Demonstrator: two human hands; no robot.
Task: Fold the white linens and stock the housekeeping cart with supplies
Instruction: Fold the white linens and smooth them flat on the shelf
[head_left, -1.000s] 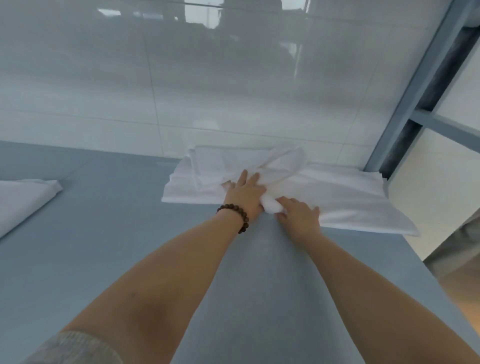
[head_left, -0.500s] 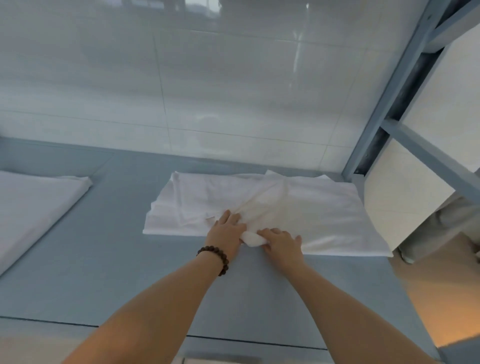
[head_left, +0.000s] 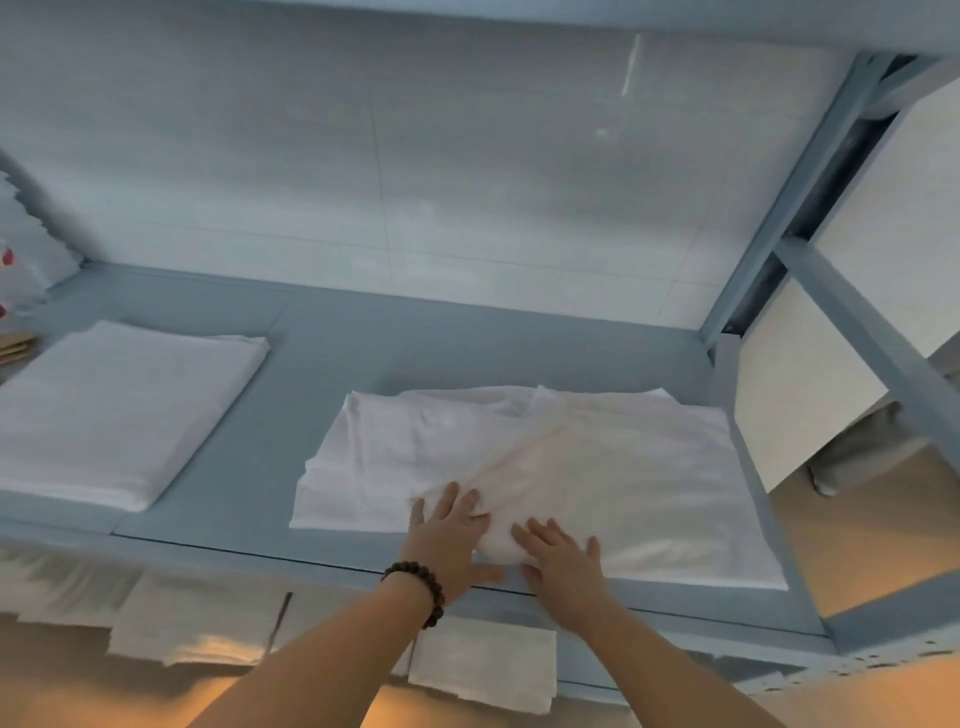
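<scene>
Both palms flat, fingers spread: left hand (head_left: 445, 540) and right hand (head_left: 558, 564) smoothing the rumpled white linen sheet (head_left: 545, 467) on the blue-grey shelf (head_left: 322, 364); next it probably needs squaring.

One blue shelf (head_left: 467, 338). Two white linens on it: neatly folded linen (head_left: 119, 410), rumpled linen (head_left: 623, 457). Below, I count three folded cloths (head_left: 483, 660), blurred. One bead bracelet (head_left: 422, 590) on my wrist.

A blue-grey shelf (head_left: 311, 364) carries two white linens. A neatly folded stack (head_left: 119, 410) lies left; a rumpled sheet (head_left: 597, 457) lies right.
</scene>
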